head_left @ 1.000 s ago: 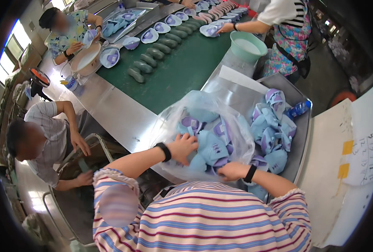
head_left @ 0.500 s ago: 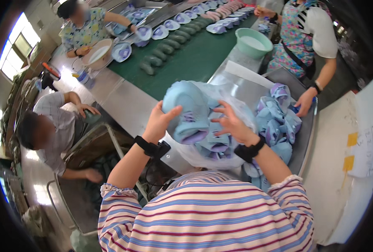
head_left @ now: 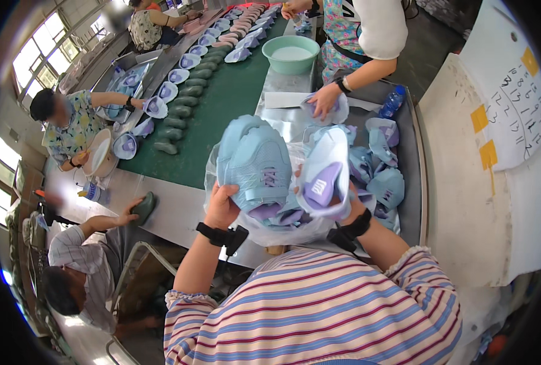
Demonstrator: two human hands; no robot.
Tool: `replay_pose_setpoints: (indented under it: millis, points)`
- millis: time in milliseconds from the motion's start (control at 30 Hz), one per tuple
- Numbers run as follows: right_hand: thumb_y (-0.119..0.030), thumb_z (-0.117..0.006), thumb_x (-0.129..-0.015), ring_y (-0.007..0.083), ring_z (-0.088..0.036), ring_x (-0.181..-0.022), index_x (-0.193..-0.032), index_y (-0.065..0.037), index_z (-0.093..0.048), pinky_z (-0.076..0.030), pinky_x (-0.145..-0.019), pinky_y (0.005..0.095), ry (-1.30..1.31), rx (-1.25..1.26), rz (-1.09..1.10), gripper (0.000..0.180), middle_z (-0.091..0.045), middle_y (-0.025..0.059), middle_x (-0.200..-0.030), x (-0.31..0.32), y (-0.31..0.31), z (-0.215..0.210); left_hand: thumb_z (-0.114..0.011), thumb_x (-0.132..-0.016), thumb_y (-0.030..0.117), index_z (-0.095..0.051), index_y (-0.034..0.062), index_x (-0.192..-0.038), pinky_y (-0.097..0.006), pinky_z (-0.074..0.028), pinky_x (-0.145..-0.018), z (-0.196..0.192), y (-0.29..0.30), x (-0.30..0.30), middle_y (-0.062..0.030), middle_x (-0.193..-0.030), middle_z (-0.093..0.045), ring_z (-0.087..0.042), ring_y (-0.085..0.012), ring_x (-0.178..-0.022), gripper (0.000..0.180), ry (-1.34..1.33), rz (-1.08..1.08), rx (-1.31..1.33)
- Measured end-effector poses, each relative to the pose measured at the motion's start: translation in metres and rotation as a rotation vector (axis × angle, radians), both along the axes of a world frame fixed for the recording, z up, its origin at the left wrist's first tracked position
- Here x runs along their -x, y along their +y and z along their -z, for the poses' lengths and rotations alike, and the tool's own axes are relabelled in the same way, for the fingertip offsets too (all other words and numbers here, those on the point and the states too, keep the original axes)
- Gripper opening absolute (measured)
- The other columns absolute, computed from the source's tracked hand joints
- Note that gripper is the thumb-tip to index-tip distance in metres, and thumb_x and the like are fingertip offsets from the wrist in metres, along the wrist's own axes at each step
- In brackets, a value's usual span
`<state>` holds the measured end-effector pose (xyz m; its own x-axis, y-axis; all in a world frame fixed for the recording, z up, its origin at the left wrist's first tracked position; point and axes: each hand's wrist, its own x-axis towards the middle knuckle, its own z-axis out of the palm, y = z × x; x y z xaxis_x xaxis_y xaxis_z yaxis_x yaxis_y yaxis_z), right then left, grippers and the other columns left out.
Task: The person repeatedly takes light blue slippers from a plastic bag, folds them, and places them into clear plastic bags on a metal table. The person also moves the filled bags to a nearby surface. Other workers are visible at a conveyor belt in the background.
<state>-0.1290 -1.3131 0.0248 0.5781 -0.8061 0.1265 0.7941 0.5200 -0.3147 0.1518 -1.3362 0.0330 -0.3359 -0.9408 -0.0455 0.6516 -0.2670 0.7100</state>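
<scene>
Before me, my left hand [head_left: 221,208] grips a stack of light blue shoe uppers [head_left: 255,159], nested together with purple laces facing me. Its thumb presses on the lower left edge. In my right hand [head_left: 354,207] is a single shoe upper [head_left: 326,173], tilted so that its pale inside and purple tongue show; most fingers are hidden behind it. Under both hands lies a clear plastic bag [head_left: 264,233] with more uppers showing in it. The stack and the single upper are held side by side, close together.
A green conveyor belt [head_left: 212,125] carries rows of uppers and dark green shoe lasts [head_left: 172,134]. At right, a metal tray [head_left: 413,182] holds loose uppers and a blue bottle [head_left: 393,101]. A co-worker's hand [head_left: 326,100] holds an upper beyond mine. A green basin [head_left: 291,56] stands farther off.
My right hand, spread over the bag before, now holds a single upper. The left hand keeps the stack. The co-worker's hand at right has moved from the tray with an upper. The view has shifted.
</scene>
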Motion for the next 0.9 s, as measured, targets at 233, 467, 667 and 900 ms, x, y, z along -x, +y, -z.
replay_pose_setpoints:
  millis: [233,467,667,900]
  points:
    - [-0.011,-0.084,-0.058,0.0293,-0.045,-0.124,-0.117,-0.006,-0.05,-0.044,-0.096,0.0387,0.877,0.52,0.317,0.068,-0.034,0.0118,-0.142,0.022,-0.018,-0.006,-0.055,-0.072,0.004,-0.041,0.0019,-0.132,-0.041,-0.044,-0.095,0.009,-0.018,0.021,-0.0116,-0.123,-0.053,-0.055,-0.0255,-0.11,0.062,-0.048,0.116,0.018]
    - [-0.003,-0.078,-0.052,0.0369,-0.049,-0.1,-0.099,-0.005,-0.059,-0.043,-0.088,0.0401,1.557,0.97,1.074,0.051,-0.044,0.0188,-0.111,-0.028,0.0,-0.01,-0.05,-0.094,0.022,-0.055,-0.0028,-0.11,-0.029,-0.039,-0.093,-0.015,-0.015,0.038,-0.009,-0.11,-0.062,-0.054,-0.0152,-0.103,0.03,-0.401,-0.023,0.315]
    - [-0.007,-0.074,-0.055,0.0346,-0.051,-0.093,-0.081,-0.006,-0.055,-0.048,-0.08,0.0448,1.589,1.271,1.337,0.032,-0.046,0.0158,-0.095,-0.025,0.003,-0.011,-0.041,-0.099,0.022,-0.059,-0.0031,-0.09,-0.029,-0.046,-0.081,-0.032,-0.023,0.045,-0.0115,-0.093,-0.066,-0.061,-0.0158,-0.087,0.032,-0.401,-0.233,0.264]
    - [-0.006,-0.07,-0.062,0.034,-0.057,-0.084,-0.079,-0.008,-0.053,-0.052,-0.073,0.0418,1.157,1.62,1.105,0.024,-0.051,0.0121,-0.092,-0.002,0.002,-0.01,-0.046,-0.097,0.03,-0.054,0.0005,-0.11,-0.035,-0.052,-0.076,-0.006,-0.057,0.038,-0.0087,-0.098,-0.062,-0.062,-0.0206,-0.09,0.033,0.013,-0.369,-0.275]
